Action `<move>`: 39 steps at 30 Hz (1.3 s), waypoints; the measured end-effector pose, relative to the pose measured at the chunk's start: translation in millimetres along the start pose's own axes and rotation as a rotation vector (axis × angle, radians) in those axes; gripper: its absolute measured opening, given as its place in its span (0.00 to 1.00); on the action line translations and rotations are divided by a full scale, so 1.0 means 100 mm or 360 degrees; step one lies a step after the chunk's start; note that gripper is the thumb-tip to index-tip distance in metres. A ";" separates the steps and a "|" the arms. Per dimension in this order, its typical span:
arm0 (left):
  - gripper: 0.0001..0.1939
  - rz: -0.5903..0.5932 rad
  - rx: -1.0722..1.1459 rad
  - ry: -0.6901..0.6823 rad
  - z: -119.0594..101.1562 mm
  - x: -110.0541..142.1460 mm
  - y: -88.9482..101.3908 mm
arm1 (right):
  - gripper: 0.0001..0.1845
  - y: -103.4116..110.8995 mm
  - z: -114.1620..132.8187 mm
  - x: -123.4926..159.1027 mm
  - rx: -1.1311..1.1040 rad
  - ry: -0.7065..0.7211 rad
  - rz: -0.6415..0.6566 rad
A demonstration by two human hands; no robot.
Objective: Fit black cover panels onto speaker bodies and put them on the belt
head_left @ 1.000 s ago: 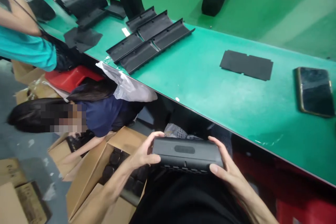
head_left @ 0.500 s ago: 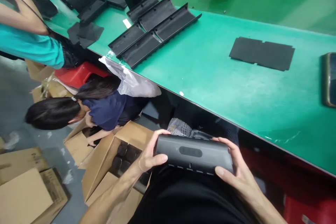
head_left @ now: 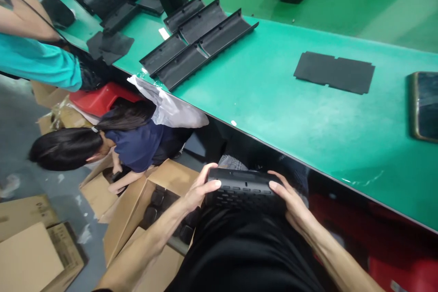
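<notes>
The left hand [head_left: 201, 188] and right hand [head_left: 291, 197] grasp a black slotted casing [head_left: 247, 190] by its ends, apparently for inspection; any turning calls for even support.

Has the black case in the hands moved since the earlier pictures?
Yes: the black case has rolled, its oval-marked face turning towards the green table.

Left forearm [head_left: 150, 239] comes in from about 7 o'clock, right forearm [head_left: 337, 251] from 4ish, both bare. Left hand [head_left: 199, 189] has its thumb aimed roughly 2 o'clock, right hand [head_left: 290, 197] thumb's more like 10. Both pretty much in a clamp-style grip.
</notes>
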State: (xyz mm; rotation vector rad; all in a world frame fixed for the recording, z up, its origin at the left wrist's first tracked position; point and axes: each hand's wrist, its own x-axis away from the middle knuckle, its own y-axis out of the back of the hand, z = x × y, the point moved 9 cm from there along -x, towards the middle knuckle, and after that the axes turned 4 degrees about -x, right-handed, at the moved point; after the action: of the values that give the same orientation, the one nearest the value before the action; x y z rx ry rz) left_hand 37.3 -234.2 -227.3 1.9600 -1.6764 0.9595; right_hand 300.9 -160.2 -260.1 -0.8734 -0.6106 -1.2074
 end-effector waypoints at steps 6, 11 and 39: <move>0.27 -0.0219 0.0008 0.0056 0.17 -0.06 0.02 | 0.32 0.00 -0.14 -0.13 -0.0133 -0.0038 -0.0164; 0.24 -0.0309 -0.0107 0.0142 0.21 -0.09 0.06 | 0.27 0.05 -0.22 -0.24 -0.0104 -0.0071 -0.0199; 0.42 -0.0361 0.0035 -0.0423 0.00 0.44 0.09 | 0.31 -0.33 0.60 0.53 0.0869 0.1071 0.0066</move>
State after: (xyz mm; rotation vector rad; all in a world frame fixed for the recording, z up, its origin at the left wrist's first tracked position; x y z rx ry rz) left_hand 31.1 -266.8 -197.7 2.3162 -1.5337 0.6610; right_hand 285.3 -142.3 -177.0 -0.0014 -0.3333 -1.1274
